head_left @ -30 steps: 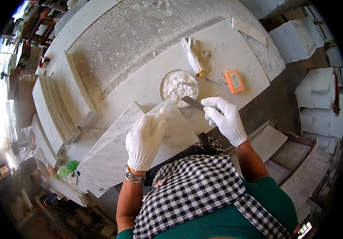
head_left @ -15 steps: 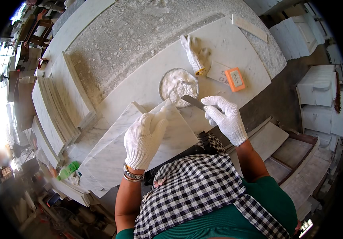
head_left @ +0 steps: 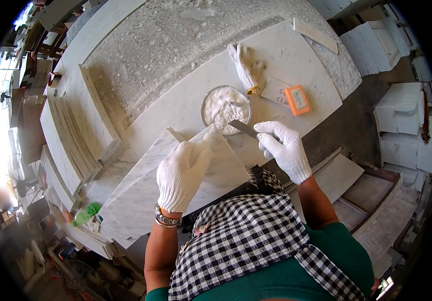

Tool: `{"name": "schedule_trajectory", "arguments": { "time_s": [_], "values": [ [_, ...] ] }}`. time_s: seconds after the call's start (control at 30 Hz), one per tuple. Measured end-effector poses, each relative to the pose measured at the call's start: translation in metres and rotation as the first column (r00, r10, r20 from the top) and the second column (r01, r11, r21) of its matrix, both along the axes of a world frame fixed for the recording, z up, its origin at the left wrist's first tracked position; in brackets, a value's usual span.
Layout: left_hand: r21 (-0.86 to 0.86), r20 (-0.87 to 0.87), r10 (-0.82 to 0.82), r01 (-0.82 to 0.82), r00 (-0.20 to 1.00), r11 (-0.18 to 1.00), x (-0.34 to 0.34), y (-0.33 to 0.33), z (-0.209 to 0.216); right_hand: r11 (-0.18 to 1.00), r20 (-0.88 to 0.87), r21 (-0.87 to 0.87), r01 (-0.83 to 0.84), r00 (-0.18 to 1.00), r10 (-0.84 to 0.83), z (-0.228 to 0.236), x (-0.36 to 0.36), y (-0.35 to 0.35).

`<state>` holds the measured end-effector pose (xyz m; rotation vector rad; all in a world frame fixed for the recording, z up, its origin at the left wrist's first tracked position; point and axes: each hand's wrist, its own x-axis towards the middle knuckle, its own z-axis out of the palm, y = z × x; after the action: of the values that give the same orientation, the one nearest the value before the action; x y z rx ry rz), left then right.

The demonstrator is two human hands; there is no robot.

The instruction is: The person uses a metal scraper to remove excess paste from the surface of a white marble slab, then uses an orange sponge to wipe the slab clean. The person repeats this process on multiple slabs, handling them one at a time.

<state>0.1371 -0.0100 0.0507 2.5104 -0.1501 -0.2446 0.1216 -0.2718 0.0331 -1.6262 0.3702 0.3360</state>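
My right hand [head_left: 282,148], in a white knit glove, grips a putty knife [head_left: 242,128]. Its flat grey blade points left, toward the near rim of a round metal bowl [head_left: 204,119] filled with thick white paste [head_left: 224,106]. My left hand [head_left: 183,173], gloved too, is bent over a grey-veined marble slab [head_left: 226,168] in front of me. A small whitish, translucent bit shows by its fingertips near the slab's far corner; what the fingers hold is unclear. Beyond the bowl lies a spare pair of white gloves [head_left: 246,67], beside an orange box [head_left: 297,100] on a pale tile.
Marble slabs [head_left: 68,138] lean in a stack at the left, with a green bottle [head_left: 86,214] nearer me. A narrow marble strip [head_left: 315,35] lies at the far right of the table slab. Rough grey rubble-strewn surface [head_left: 161,45] stretches behind. White carved blocks [head_left: 399,123] stand right.
Both hands, the knife and the bowl keep practically the same places. Only a very slight shift of the view shows.
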Motion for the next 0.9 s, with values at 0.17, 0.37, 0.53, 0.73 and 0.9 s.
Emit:
{"name": "schedule_trajectory", "arguments": {
  "time_s": [0.17, 0.37, 0.53, 0.73, 0.9],
  "values": [
    [-0.013, -0.053, 0.017, -0.017, 0.998, 1.000, 0.0010, -0.0004, 0.0007, 1.000, -0.005, 0.001, 0.003, 1.000, -0.003, 0.0014, 0.0002, 0.0002],
    [-0.011, -0.039, 0.015, -0.016, 0.999, 1.000, 0.0017, -0.0002, 0.0007, 1.000, -0.001, 0.006, 0.003, 1.000, -0.003, 0.0001, -0.0004, 0.0001],
    [-0.003, -0.014, 0.007, -0.007, 1.000, 1.000, 0.0016, -0.0002, 0.0004, 1.000, -0.009, 0.012, 0.006, 1.000, -0.006, 0.0006, 0.0000, 0.0008],
    [-0.030, -0.028, 0.030, -0.031, 0.999, 0.999, 0.0006, -0.0011, 0.0024, 1.000, -0.009, -0.003, -0.002, 1.000, 0.002, 0.0007, -0.0005, 0.0006],
    [-0.199, -0.026, 0.168, -0.170, 0.985, 0.965, -0.0046, -0.0005, 0.0062, 0.999, 0.022, 0.021, 0.026, 0.999, -0.027, -0.0008, -0.0022, 0.0032]
  ]
}}
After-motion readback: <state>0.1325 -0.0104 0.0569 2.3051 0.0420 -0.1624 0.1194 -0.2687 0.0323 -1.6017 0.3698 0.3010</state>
